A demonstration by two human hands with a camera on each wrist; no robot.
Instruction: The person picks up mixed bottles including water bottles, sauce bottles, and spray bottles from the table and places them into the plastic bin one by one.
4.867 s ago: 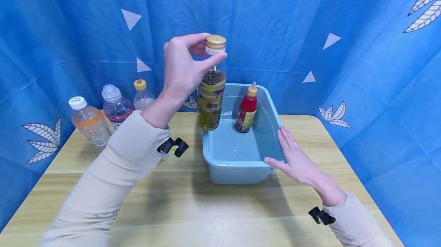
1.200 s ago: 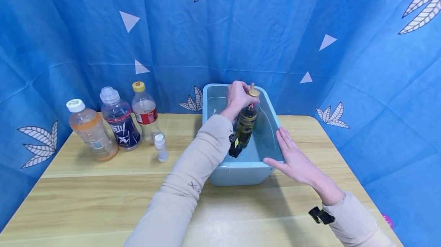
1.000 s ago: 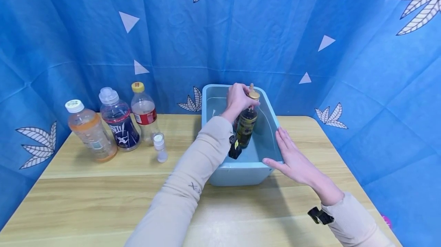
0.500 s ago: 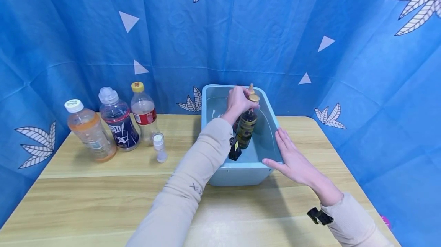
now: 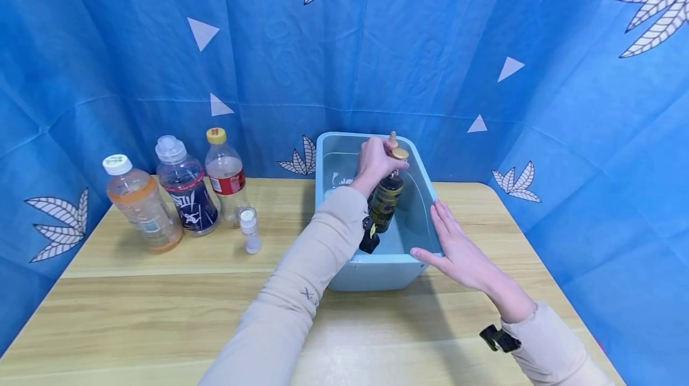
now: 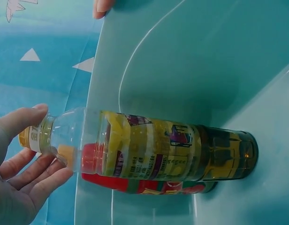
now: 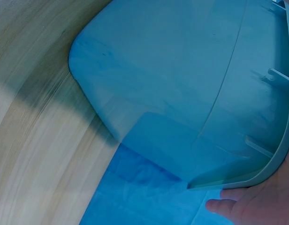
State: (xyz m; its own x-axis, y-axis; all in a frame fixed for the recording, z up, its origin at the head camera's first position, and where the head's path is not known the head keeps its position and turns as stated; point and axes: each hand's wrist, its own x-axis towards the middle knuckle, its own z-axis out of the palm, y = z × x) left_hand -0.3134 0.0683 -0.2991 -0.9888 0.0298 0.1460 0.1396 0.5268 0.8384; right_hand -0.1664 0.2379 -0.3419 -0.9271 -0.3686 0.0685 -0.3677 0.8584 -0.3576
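Observation:
A tall clear bottle of yellow-brown liquid [image 5: 386,200] with a gold cap stands inside the light-blue plastic tub [image 5: 377,272]. My left hand [image 5: 374,161] has its thumb and curled fingers around the bottle's neck, just under the cap. The left wrist view shows the thumb [image 6: 34,112] on one side of the neck and the other fingers on the far side. Close behind it is a red sauce bottle [image 6: 111,183] with a yellow nozzle cap, mostly hidden in the head view. My right hand [image 5: 460,254] rests with extended fingers on the tub's right front corner.
Left on the wooden table [image 5: 161,314] stand an orange-tinted bottle [image 5: 145,212], a dark-blue-labelled bottle [image 5: 188,194], a yellow-capped bottle with a red label [image 5: 228,179] and a small white-capped vial [image 5: 250,230]. A blue curtain [image 5: 344,45] hangs behind.
From above the tub's left rim, my left hand has brought the bottle down to the right, inside beside the sauce bottle. Lately it shifted only slightly. The right hand stays at the rim.

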